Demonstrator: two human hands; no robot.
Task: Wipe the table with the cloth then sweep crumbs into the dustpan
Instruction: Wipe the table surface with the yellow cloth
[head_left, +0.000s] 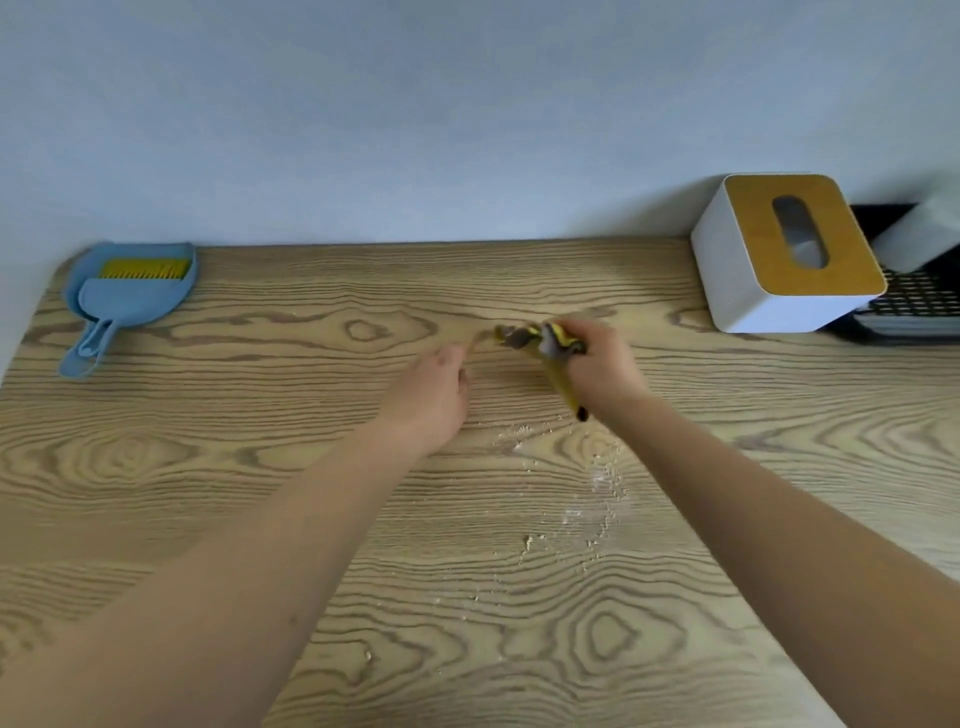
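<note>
Dustpan (127, 299) with brush far left on bench (260, 467), well apart from both hands. Left hand (434, 400) just left of cloth, fingers loosely curled, holding nothing. Right hand (602, 364) fingers clamped on bunched cloth (540, 340). Crumbs (602, 493) lie nearer the person, below the right hand.
</note>
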